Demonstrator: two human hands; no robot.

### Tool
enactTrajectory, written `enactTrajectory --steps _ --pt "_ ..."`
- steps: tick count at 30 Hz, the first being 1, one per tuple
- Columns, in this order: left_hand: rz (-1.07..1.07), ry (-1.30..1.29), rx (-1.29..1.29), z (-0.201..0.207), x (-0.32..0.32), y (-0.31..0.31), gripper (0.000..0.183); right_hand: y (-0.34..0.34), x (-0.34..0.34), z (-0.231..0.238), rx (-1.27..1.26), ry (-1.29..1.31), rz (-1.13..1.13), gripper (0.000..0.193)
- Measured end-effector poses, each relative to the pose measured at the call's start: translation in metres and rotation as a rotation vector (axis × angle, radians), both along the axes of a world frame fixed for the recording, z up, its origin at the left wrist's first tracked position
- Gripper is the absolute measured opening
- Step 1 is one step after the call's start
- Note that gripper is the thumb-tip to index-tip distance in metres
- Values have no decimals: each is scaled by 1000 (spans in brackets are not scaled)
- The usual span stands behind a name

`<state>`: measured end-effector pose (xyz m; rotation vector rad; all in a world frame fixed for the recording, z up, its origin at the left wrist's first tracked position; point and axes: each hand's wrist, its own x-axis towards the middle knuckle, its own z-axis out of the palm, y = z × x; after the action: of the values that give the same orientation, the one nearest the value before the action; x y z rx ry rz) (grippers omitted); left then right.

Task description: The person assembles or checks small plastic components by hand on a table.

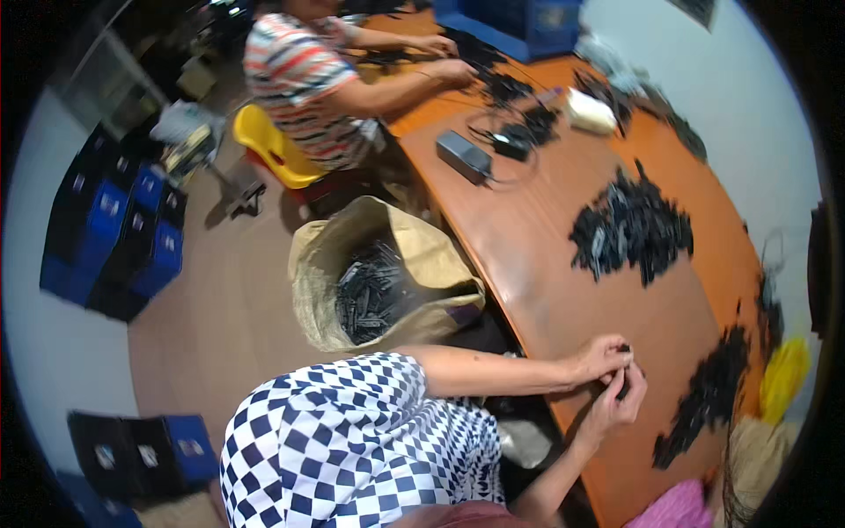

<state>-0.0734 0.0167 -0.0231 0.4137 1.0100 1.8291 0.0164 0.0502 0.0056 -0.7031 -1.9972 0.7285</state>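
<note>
Both of my hands are together above the near edge of the brown-topped table. My left hand has its fingers pinched around a small black piece, whose dark tip pokes out at the fingertips. My right hand closes on the lower part of that same piece. Its exact kind is too small to make out. Farther left on the table lies a large heap of black plastic pieces. A second, longer pile of black pieces spreads to the right of my hands.
An open beige sack holding dark slim pieces stands beside the table. A co-worker in a striped shirt handles black parts at the far end. A grey box with cables lies between us. Blue-and-black boxes are stacked at left.
</note>
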Motion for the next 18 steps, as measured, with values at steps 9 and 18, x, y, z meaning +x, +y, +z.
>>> enactTrajectory --steps 9,18 --pt "184 124 -97 10 -55 -9 22 18 -55 2 -40 -54 246 11" --pt "298 175 11 17 -80 -17 22 15 -83 14 409 -28 349 14"
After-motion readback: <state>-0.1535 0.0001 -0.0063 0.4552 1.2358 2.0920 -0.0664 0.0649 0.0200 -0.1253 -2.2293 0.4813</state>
